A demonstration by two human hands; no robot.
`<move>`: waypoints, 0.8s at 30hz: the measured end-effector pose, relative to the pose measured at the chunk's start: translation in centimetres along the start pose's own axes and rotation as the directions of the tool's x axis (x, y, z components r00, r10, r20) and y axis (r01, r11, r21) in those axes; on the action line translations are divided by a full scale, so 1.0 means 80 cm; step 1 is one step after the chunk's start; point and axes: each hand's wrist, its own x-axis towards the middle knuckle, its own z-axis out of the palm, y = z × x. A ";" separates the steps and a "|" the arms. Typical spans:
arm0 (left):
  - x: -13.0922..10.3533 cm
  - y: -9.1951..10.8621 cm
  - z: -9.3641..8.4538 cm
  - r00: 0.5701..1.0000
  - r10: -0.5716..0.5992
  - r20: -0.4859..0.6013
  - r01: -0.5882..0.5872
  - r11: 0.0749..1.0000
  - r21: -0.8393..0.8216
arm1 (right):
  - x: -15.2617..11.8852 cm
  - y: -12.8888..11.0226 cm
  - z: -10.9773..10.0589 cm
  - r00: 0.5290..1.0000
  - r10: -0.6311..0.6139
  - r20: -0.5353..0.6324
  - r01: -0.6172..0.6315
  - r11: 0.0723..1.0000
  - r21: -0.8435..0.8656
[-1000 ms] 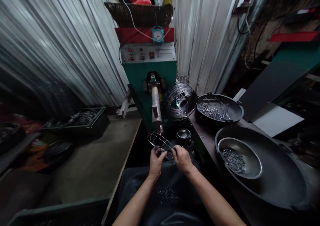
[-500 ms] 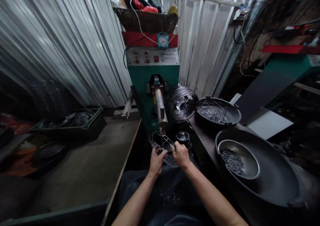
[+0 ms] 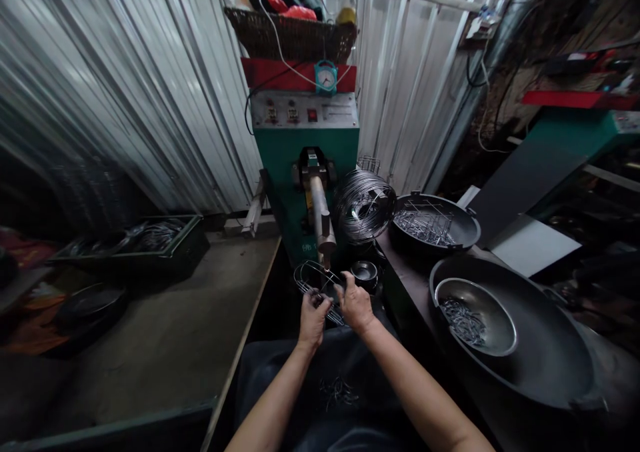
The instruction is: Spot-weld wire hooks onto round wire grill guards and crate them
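Note:
A bent wire frame (image 3: 306, 273) sits just under the metal tip of the green machine (image 3: 273, 152). My left hand (image 3: 314, 319) is closed on the frame's near left part. At its right side is my right hand (image 3: 356, 303), fingers bent close to the wire; whether they grip it is too small to tell. The machine's round metal arm (image 3: 321, 215) points down at the wire between my hands. Small bent wire pieces (image 3: 339, 393) lie on the dark apron (image 3: 280, 385) over my lap.
A wire coil (image 3: 364, 209) stands right of the machine arm, above a small dark bowl (image 3: 364, 272). Farther right are a pan of wire pieces (image 3: 467, 229) and a large pan (image 3: 550, 345) holding a metal bowl (image 3: 503, 329). A green crate (image 3: 193, 242) is at left.
My right hand has shifted slightly left, and its fingers have changed position at the wire. The wire frame has moved a little left, with my left hand still on it.

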 end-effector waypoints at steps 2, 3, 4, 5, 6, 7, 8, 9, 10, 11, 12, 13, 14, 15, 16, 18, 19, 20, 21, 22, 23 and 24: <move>-0.003 -0.002 0.000 1.000 0.001 0.004 -0.001 1.000 0.005 | 0.000 0.001 0.001 0.999 0.000 0.039 0.000 1.000 0.002; -0.004 -0.003 0.000 1.000 0.000 0.007 0.000 1.000 0.001 | -0.001 0.001 0.002 0.999 -0.001 0.054 0.000 1.000 0.011; -0.005 -0.003 0.001 1.000 -0.002 0.012 0.003 1.000 -0.007 | -0.001 0.002 0.002 0.998 -0.008 0.061 0.006 1.000 0.031; -0.006 -0.003 0.001 1.000 -0.006 0.014 0.006 1.000 -0.018 | -0.001 0.002 0.002 0.998 -0.022 0.054 0.019 0.998 0.061; -0.006 -0.002 0.001 1.000 -0.013 0.012 0.013 0.999 -0.030 | -0.001 0.003 0.002 0.998 -0.045 0.032 0.041 0.994 0.101; -0.007 -0.001 0.001 1.000 -0.023 0.010 0.023 0.999 -0.041 | -0.002 0.003 0.001 0.997 -0.071 -0.004 0.070 0.986 0.149; -0.007 0.001 0.002 0.999 -0.036 0.009 0.036 0.998 -0.050 | -0.004 0.004 0.000 0.995 -0.094 -0.045 0.101 0.974 0.202; -0.007 0.002 0.002 0.999 -0.049 0.008 0.050 0.997 -0.056 | -0.006 0.004 -0.001 0.990 -0.107 -0.087 0.126 0.958 0.256; -0.007 0.003 0.001 0.998 -0.063 0.008 0.063 0.996 -0.061 | -0.008 0.005 -0.003 0.987 -0.105 -0.121 0.138 0.942 0.305; -0.006 0.004 0.001 0.997 -0.074 0.008 0.075 0.995 -0.067 | -0.011 0.006 -0.005 0.986 -0.093 -0.139 0.136 0.928 0.347; -0.006 0.004 0.001 0.996 -0.085 0.008 0.085 0.994 -0.074 | -0.013 0.008 -0.006 0.987 -0.072 -0.142 0.121 0.917 0.380; -0.006 0.004 0.001 0.996 -0.092 0.005 0.092 0.992 -0.081 | -0.015 0.010 -0.008 0.990 -0.046 -0.131 0.096 0.910 0.404; -0.006 0.004 0.001 0.995 -0.098 0.001 0.097 0.991 -0.087 | -0.016 0.011 -0.010 0.994 -0.018 -0.112 0.064 0.905 0.421; -0.005 0.003 0.001 0.995 -0.101 -0.005 0.100 0.991 -0.092 | -0.017 0.013 -0.011 0.996 0.012 -0.091 0.029 0.901 0.433; -0.004 0.003 0.002 0.995 -0.103 -0.012 0.101 0.990 -0.095 | -0.016 0.014 -0.011 0.997 0.038 -0.072 -0.002 0.897 0.443; -0.001 0.003 0.004 0.994 -0.106 -0.021 0.103 0.990 -0.095 | -0.012 0.015 -0.011 0.996 0.072 -0.052 -0.041 0.894 0.447; 0.002 0.004 0.005 0.994 -0.108 -0.025 0.106 0.990 -0.094 | -0.008 0.015 -0.011 0.996 0.079 -0.049 -0.050 0.896 0.441; 0.004 0.006 0.006 0.993 -0.112 -0.026 0.109 0.990 -0.094 | -0.004 0.014 -0.010 0.995 0.082 -0.050 -0.053 0.901 0.431; 0.007 0.007 0.008 0.993 -0.117 -0.026 0.114 0.989 -0.091 | 0.000 0.013 -0.010 0.995 0.082 -0.054 -0.052 0.906 0.420; 0.010 0.008 0.008 0.993 -0.119 -0.026 0.116 0.989 -0.087 | 0.005 0.012 -0.009 0.995 0.081 -0.057 -0.050 0.911 0.408; 0.013 0.009 0.009 0.992 -0.122 -0.026 0.119 0.989 -0.082 | 0.010 0.010 -0.008 0.995 0.079 -0.060 -0.049 0.917 0.397; 0.015 0.010 0.009 0.992 -0.124 -0.031 0.122 0.990 -0.076 | 0.014 0.009 -0.008 0.995 0.078 -0.062 -0.048 0.921 0.387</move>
